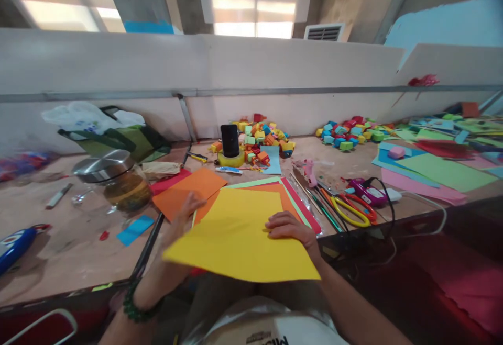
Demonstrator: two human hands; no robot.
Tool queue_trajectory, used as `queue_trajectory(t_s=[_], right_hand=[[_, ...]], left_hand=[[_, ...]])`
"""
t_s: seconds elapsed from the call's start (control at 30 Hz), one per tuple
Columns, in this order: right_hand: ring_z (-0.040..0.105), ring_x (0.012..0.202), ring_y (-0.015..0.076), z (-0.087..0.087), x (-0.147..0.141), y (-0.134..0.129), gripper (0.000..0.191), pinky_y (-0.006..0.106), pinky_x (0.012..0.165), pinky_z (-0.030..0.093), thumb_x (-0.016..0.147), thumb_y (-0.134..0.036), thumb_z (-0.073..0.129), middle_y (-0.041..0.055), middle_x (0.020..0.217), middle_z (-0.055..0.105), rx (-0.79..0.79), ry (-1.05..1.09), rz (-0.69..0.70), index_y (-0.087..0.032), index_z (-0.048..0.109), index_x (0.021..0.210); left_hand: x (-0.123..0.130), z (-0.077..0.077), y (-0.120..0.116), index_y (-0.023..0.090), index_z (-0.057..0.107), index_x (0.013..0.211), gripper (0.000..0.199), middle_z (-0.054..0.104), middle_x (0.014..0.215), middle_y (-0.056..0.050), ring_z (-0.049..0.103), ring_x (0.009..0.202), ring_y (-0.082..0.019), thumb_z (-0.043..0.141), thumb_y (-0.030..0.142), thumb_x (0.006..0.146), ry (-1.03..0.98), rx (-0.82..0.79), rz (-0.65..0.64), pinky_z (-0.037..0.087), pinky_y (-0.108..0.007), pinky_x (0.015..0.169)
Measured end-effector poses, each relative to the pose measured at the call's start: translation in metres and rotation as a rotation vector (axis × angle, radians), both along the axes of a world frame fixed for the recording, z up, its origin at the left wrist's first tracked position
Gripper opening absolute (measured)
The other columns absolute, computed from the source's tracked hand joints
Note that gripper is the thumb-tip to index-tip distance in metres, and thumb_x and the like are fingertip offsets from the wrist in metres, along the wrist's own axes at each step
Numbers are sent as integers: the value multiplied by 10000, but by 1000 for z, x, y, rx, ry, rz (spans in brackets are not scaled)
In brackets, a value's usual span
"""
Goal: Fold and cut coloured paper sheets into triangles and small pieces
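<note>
A yellow sheet of paper (239, 235) lies tilted in front of me, its near edge overhanging the table edge above my lap. My right hand (291, 230) holds its right side, fingers curled over the top; the thumb is hidden. At the left side is my left hand (176, 237), slightly blurred, with fingers stretched out and the palm partly behind the paper. I cannot tell whether it touches the sheet. Beneath are more coloured sheets, among them a red sheet (314, 223) and an orange sheet (188, 190).
Scissors with yellow handles (353, 213), a pink glue gun (309, 172) and a purple device (365, 192) lie right. A phone (230, 141) stands before piled coloured blocks (261, 135). Left are a glass jar (126, 188), a blue paper piece (135, 231) and a green bag (118, 143).
</note>
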State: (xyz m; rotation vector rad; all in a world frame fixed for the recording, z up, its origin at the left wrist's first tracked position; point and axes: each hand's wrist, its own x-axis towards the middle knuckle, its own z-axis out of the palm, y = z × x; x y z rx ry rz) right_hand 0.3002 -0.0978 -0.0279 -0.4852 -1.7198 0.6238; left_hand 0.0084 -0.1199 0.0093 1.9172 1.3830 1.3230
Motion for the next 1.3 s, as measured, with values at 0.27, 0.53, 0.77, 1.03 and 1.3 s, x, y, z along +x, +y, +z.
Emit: queue_trajectory(t_s=[0.27, 0.53, 0.77, 1.03, 1.3], right_hand=[[669, 784, 202, -3, 25, -5, 362, 313, 706, 547, 836, -534, 619, 64, 831, 731, -651, -201, -27, -197, 725, 916], [565, 658, 167, 34, 18, 25, 229, 277, 596, 416, 812, -327, 634, 17, 710, 610, -551, -866, -557, -202, 551, 638], [580, 699, 166, 38, 17, 40, 132, 266, 571, 343, 810, -306, 653, 28, 848, 614, -520, -1078, -569, -197, 586, 844], [643, 802, 223, 18, 23, 41, 373, 317, 646, 461, 791, -296, 645, 87, 1019, 647, -484, -989, -575, -184, 583, 1141], [655, 955, 277, 12, 24, 39, 440, 387, 754, 528, 816, -268, 631, 127, 1105, 646, -447, -973, -545, -165, 551, 1236]], left_hand=[[9, -5, 12, 223, 759, 797, 373, 741, 843, -72, 661, 758, -220, 577, 546, 833, 152, -352, -240, 541, -283, 687], [22, -2, 33, 200, 540, 519, 429, 635, 755, -41, 574, 649, -182, 554, 534, 788, 383, -419, 22, 443, -289, 620], [24, 2, 44, 191, 653, 982, 406, 654, 893, -68, 622, 837, -255, 617, 526, 756, 461, -459, 165, 481, -363, 764], [35, 3, 66, 171, 476, 1360, 834, 708, 850, -55, 677, 726, -223, 760, 524, 661, -232, -718, 27, 525, -276, 586], [37, 7, 77, 150, 644, 1114, 635, 680, 1071, -135, 620, 1072, -325, 773, 480, 589, -59, -523, 195, 528, -435, 904]])
